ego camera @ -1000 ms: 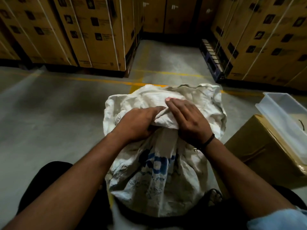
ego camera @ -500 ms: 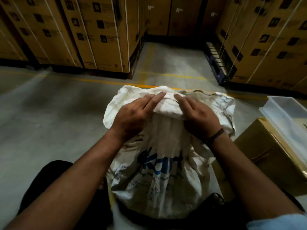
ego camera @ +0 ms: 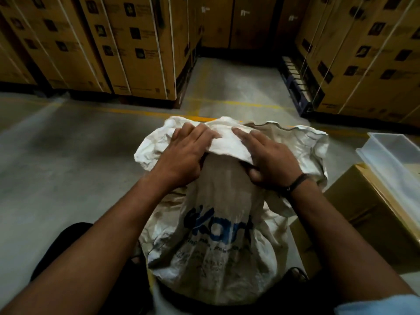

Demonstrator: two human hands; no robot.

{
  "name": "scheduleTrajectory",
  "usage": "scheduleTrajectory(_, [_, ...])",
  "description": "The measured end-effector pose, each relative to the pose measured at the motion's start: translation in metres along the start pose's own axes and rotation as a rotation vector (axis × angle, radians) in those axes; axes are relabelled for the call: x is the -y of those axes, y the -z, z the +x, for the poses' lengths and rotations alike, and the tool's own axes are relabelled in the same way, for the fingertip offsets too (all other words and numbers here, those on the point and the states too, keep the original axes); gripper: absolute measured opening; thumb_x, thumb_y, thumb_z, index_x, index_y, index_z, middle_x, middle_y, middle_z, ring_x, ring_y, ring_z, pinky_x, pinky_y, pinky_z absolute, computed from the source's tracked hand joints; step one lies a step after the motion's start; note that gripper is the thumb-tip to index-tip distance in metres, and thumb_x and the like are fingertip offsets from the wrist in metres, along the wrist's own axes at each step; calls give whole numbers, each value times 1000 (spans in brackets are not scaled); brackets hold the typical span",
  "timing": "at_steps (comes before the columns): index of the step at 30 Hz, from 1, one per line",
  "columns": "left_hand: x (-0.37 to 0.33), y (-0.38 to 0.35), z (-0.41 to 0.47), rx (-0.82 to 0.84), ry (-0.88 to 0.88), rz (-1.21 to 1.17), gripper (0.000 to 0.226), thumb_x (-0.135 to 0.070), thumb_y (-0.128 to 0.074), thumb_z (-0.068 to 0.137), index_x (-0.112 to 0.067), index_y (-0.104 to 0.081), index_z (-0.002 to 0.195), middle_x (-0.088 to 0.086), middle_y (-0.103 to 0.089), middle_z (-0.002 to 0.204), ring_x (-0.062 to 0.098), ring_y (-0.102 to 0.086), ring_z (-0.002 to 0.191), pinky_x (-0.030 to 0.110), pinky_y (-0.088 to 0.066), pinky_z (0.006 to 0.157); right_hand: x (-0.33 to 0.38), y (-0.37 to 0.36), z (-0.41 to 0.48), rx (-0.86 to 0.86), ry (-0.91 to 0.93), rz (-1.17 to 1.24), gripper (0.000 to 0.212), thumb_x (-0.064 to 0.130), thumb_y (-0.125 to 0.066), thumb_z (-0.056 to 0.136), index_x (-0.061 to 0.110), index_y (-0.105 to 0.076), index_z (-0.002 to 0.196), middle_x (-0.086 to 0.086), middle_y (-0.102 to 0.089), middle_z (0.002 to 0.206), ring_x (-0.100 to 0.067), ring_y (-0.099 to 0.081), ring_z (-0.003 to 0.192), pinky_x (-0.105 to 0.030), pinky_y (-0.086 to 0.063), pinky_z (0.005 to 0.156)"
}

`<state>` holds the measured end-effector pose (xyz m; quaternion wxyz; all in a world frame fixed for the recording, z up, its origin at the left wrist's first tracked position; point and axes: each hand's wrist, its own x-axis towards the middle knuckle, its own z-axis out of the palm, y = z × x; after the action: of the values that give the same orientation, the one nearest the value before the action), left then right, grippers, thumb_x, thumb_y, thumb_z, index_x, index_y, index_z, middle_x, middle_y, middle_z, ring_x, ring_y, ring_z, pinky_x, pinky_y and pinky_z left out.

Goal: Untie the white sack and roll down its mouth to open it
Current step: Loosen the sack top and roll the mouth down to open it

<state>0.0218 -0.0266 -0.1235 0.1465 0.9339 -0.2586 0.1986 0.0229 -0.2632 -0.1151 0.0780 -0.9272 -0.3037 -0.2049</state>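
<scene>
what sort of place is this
Most likely a warehouse or storage depot: tall stacks of strapped cardboard cartons line both sides, yellow lines mark the concrete floor, and the white sack being opened bears blue printed lettering.

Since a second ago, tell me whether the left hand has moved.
Yes. The left hand has slid forward up the white sack, closer to the yellow floor line.

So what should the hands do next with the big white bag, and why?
Probably roll the cuff down toward the blue lettering. The left hand and right hand both pinch the white sack's turned-over cuff, and its mouth already gapes behind them, but most of the sack stands unrolled.
</scene>
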Motion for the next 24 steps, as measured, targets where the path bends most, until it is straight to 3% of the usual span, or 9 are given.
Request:
scheduleTrajectory(3, [6,1,-4,4,-9,44,53,-25,-52,79,-23,-50,132,2,-48,129,30,-42,114,45,-36,96,7,-2,-1,140,-64,195,81,69,-42,87,19,-35,149,-5,-53,126,-26,-57,110,-42,-50,89])
scheduleTrajectory(7, [0,1,-16,119,-36,-11,74,-63,-34,96,-27,-20,158,1,-35,138,23,-33,124,41,-26,106,-2,-3,-2,117,-70,492,51,37,-61,88,19,-57,136,-9,-62,119,-22,-56,112,-35,-44,97])
scheduleTrajectory(9, [-1,-2,-16,116,-23,-27,63,-55,-27,100,-30,-24,158,1,-39,134,22,-33,123,40,-23,106,-4,-4,-6,93,-142,535,45,27,-71,78,21,-68,123,-9,-66,105,-23,-61,101,-35,-48,89])
scheduleTrajectory(12, [8,-6,-13,169,-50,-4,55,-55,-44,95,-31,-45,146,-2,-57,121,22,-48,114,38,-32,101,1,-6,-11,-14,-194,387,30,21,-76,71,27,-77,100,2,-65,85,-21,-65,80,-39,-53,68])
scheduleTrajectory(15, [7,-9,-14,272,-47,-25,54,-57,-69,81,-35,-59,128,-10,-66,115,17,-61,104,36,-51,83,13,-7,-15,-103,-123,63,26,16,-72,67,23,-72,92,-1,-60,85,-30,-61,67,-35,-47,47])
scheduleTrajectory(18, [-5,-9,-16,207,-33,44,41,-47,-68,78,-32,-56,115,-9,-55,120,21,-62,89,32,-48,61,32,-11,-15,-108,9,-150,19,14,-66,74,12,-58,91,-9,-54,90,-33,-52,60,-32,-32,39])
scheduleTrajectory(20, [-6,-8,-15,152,-39,59,38,-35,-55,80,-26,-53,117,-3,-51,129,25,-58,104,39,-52,77,38,-13,-12,-97,57,-120,15,9,-60,78,8,-54,92,-13,-52,94,-34,-47,61,-36,-33,44])
scheduleTrajectory(22, [-4,-10,-17,111,-62,52,39,-24,-47,83,-20,-54,121,4,-59,127,31,-47,127,43,-39,107,39,-16,-11,-40,74,1,17,7,-50,83,8,-50,100,-17,-52,114,-37,-50,66,-43,-43,54])
scheduleTrajectory(24, [-8,-11,-20,101,-38,-4,38,-13,-54,87,-18,-54,125,8,-67,116,33,-56,118,40,-39,100,36,-19,-15,42,20,103,34,12,-46,85,17,-40,118,-14,-52,133,-41,-60,73,-41,-47,53])
